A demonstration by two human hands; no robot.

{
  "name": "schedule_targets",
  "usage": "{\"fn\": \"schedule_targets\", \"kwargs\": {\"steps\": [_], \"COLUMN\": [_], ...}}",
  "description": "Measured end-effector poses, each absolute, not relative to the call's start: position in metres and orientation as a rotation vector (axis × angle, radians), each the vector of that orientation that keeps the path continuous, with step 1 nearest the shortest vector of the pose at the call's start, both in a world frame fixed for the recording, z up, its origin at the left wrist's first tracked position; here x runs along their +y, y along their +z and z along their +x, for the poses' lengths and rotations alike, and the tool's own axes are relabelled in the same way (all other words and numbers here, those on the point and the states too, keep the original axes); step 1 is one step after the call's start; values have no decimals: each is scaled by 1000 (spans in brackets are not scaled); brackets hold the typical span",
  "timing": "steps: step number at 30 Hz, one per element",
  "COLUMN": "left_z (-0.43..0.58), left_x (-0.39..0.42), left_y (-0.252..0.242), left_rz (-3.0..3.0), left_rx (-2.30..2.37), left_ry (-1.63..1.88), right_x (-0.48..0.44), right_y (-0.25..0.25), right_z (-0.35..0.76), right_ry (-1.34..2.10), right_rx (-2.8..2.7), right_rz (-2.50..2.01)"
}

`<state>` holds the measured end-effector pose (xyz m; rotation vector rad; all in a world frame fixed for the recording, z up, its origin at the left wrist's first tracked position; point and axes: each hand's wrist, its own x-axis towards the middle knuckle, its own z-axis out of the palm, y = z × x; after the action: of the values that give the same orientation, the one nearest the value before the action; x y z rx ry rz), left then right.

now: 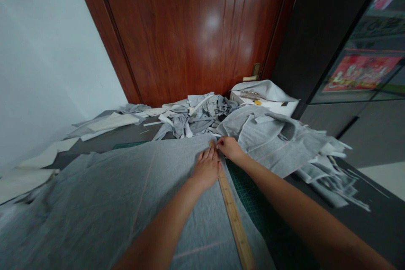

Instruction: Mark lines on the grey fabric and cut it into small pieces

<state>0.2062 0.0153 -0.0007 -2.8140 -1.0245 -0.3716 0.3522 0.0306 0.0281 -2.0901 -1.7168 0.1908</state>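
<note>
On the left stood a white wall (pixel 47 50), and below it pale cloth pieces (pixel 28 181) lay along the edge of the dark counter (pixel 110 141). Next came a wide grey cloth (pixel 104 202), spread over much of the counter and crossed by faint pink lines (pixel 144 185). Beyond the counter rose a reddish-brown door (pixel 177 29), with a heap of grey and white scraps (pixel 202 112) in front of it. The left hand (pixel 206 168) lay flat, palm down, its fingers close together, pressing near the far end of the wooden ruler (pixel 233 215), which ran lengthwise on the grey cloth, just inside its right edge. The right hand (pixel 230 148) was at the ruler's far end with its fingers drawn together; whether they gripped anything could not be told. Under the cloth's right edge showed a green cutting mat (pixel 249 194). Farther right, a white box (pixel 281 107) stood behind a rumpled grey pile (pixel 268 139), and narrow strips (pixel 335 181) lay beside that. A dark cabinet (pixel 319 17) closed off the right side.
</note>
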Motion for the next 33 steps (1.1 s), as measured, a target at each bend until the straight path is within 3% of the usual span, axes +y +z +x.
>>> {"fn": "schedule_targets", "kwargs": {"steps": [21,33], "left_z": [207,207], "left_x": [17,16], "left_y": [-2,0], "left_rz": [-2812,-2822], "left_rx": [-1037,-1026], "left_ry": [-368,-381], "right_x": [24,-36], "right_y": [25,37], "right_z": [349,342], "right_ry": [141,272], "right_rx": [-1747,-1898], "right_rz": [-2124,-2073]}}
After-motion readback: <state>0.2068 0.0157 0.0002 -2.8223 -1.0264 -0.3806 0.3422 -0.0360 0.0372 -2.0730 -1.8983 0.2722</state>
